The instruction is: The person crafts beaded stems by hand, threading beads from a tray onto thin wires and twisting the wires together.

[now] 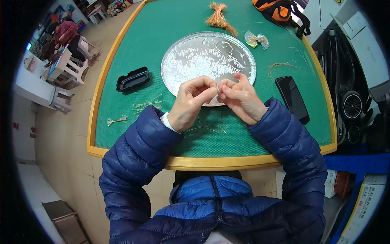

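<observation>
My left hand [190, 102] and my right hand [242, 99] meet over the near rim of a round silver tray [168, 77]. Thumb and fingers of each are pinched together, and what lies between them is too small to make out. Many small white beads [199, 64] are spread across the tray. Near my left wrist lie several thin straw-coloured wires with pale tips [148, 104] and a small tied bunch of them [117, 120]. Loose thin strands [205, 128] rest on the green mat below my hands.
A black open case [133, 80] sits left of the tray; a black phone [292, 99] lies at right. Behind are a straw-coloured bundle [218, 17], a small plastic bag [256, 40] and an orange-black bag [280, 11]. A wooden edge [219, 162] borders the table. Another person [67, 34] sits far left.
</observation>
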